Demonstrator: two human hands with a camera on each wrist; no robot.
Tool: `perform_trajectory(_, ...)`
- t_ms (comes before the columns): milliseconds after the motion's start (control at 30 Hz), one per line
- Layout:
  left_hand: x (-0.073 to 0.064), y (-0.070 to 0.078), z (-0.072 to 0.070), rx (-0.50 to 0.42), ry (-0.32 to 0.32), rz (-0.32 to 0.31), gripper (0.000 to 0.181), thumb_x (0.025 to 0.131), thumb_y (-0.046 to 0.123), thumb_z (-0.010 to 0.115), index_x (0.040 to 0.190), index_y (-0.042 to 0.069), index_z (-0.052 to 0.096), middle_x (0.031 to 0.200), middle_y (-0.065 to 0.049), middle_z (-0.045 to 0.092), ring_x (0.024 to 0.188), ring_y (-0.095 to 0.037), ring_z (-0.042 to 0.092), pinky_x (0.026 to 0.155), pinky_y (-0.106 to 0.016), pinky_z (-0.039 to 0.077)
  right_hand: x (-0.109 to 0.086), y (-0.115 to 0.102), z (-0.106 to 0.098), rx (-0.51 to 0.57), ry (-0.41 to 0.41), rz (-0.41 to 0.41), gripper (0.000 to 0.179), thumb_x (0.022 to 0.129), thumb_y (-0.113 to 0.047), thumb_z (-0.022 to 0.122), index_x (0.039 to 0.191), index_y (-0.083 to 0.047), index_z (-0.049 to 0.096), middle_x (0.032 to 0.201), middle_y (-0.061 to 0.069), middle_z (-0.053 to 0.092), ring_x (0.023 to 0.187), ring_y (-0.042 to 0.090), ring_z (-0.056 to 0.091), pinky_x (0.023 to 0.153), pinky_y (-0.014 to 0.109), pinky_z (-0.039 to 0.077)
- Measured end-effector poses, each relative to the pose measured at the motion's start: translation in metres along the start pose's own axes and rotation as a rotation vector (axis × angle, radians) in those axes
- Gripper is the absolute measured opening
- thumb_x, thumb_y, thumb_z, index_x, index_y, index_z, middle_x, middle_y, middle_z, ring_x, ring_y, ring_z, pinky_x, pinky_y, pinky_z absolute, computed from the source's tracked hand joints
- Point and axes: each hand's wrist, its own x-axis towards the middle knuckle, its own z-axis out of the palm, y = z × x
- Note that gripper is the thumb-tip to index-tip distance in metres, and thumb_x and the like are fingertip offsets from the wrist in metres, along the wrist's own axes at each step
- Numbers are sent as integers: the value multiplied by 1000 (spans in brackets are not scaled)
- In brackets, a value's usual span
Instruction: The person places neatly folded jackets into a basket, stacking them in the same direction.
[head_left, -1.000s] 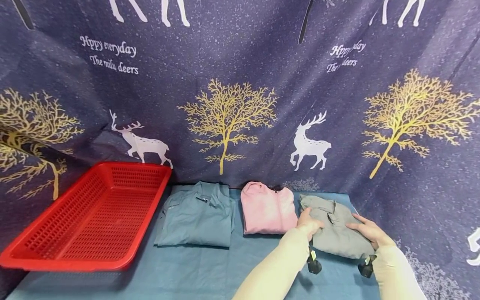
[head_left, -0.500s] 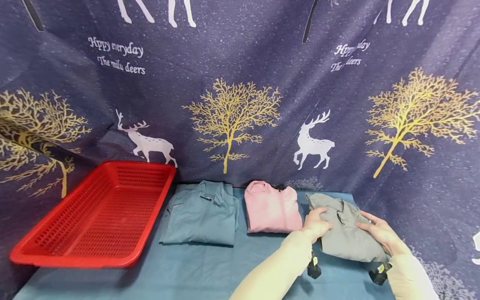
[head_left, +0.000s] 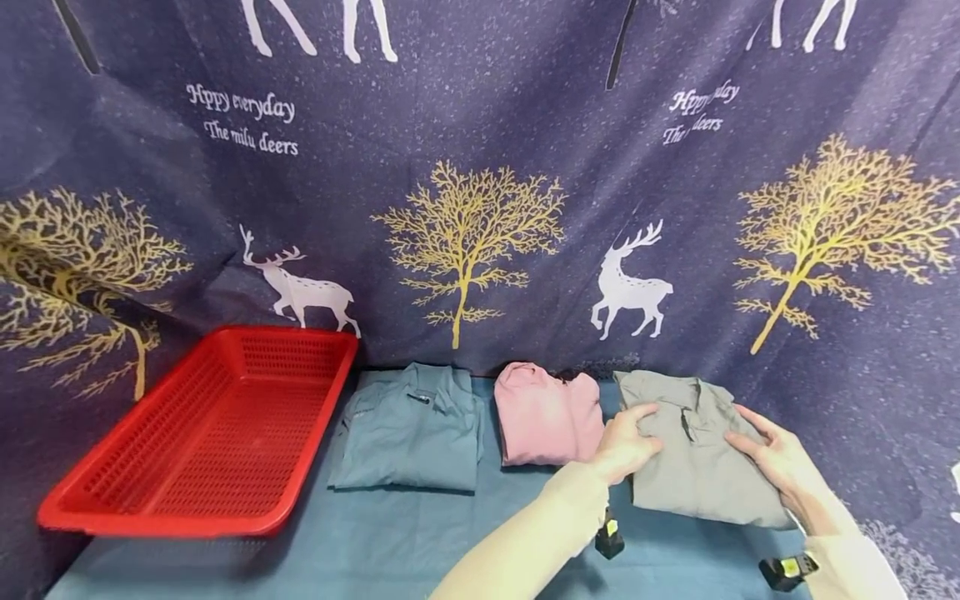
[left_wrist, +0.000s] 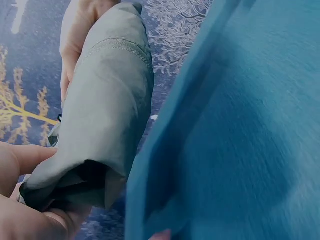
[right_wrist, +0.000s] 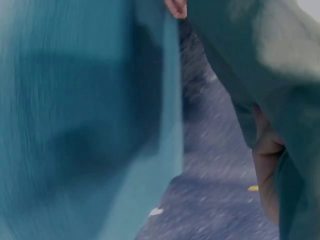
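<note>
My two hands hold a folded grey shirt point(head_left: 701, 479) with a collar and a dark zip at the neck, at the right end of the table. The left hand point(head_left: 626, 444) grips its left side, thumb on top and fingers underneath. On the opposite side, the right hand point(head_left: 783, 467) holds the shirt the same way. In the left wrist view the folded bundle point(left_wrist: 107, 110) is seen end-on, raised beside the table edge. Fingers point(right_wrist: 267, 150) show beneath the cloth in the right wrist view. Left of the left hand lies a folded pink garment point(head_left: 543, 421).
A folded teal shirt point(head_left: 416, 437) lies left of the pink garment. At the far left stands a red perforated plastic basket point(head_left: 187, 525). Blue cloth point(head_left: 375, 550) covers the table, and a dark curtain point(head_left: 480, 108) printed with deer and trees hangs behind.
The grey shirt has come up and tilted towards me, with both hands gripping it. The right hand has shifted rightward, and the head view has turned slightly left.
</note>
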Motion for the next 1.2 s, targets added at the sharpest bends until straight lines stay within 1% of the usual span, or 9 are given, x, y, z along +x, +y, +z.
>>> perform_trajectory(67,-3,2,-8,-23,-17,18,59,81,4,72,131,34,63,87,5,70,46,-10,33,62,-23,43,-5,-10,1,61,-6,-11,75,96,-28,65,153,1,25,99,-32,56,82,0,64,68,25,54)
perform_trajectory(233,-13,3,-31,-70,-45,86,50,86,13,74,131,32,63,114,16,62,58,-5,42,71,-22,45,-18,-35,4,171,-21,-32,69,98,-21,63,156,-12,26,102,-32,59,81,4,66,65,27,55)
perform_trajectory(367,-20,2,-54,-34,-72,168,49,88,17,73,134,29,61,90,13,63,52,-5,39,68,-20,44,-25,-52,14,154,4,-69,67,97,-21,63,155,-14,29,107,-36,52,82,2,65,64,27,55)
perform_trajectory(467,-26,1,-70,-16,-80,203,49,90,19,72,135,29,59,59,10,50,45,-5,34,59,-19,42,-28,-64,23,137,20,-113,67,97,-22,63,155,-12,30,110,-36,51,85,0,65,65,25,55)
perform_trajectory(567,-32,0,-86,-10,-80,207,49,90,20,72,136,32,58,46,8,31,38,-6,29,48,-21,36,-33,-76,35,164,34,-155,65,97,-20,63,154,-12,32,110,-34,55,84,-1,65,64,23,55)
perform_trajectory(667,-38,-2,-102,9,-79,221,49,91,20,71,137,32,57,46,9,27,37,-7,24,44,-22,32,-39,-88,49,241,44,-187,63,97,-17,64,153,-11,35,108,-29,61,82,1,66,64,22,54)
perform_trajectory(867,-52,-9,-139,41,-72,269,49,91,19,70,137,29,57,69,13,50,40,-7,19,43,-23,28,-48,-108,84,363,61,-229,60,96,-11,64,150,-6,39,109,-23,64,85,1,66,67,19,54)
perform_trajectory(1100,-69,-16,-191,76,-101,292,48,94,22,67,140,26,54,63,3,52,38,-14,21,40,-27,28,-50,-133,129,359,96,-274,56,95,-8,64,147,-2,43,121,-9,63,94,0,63,74,18,52)
perform_trajectory(1200,-75,-20,-215,117,-90,262,48,94,27,67,140,30,53,112,4,66,64,-15,55,57,-30,43,-47,-143,152,311,157,-318,53,94,-5,64,144,-2,47,135,5,57,108,-1,57,87,14,46)
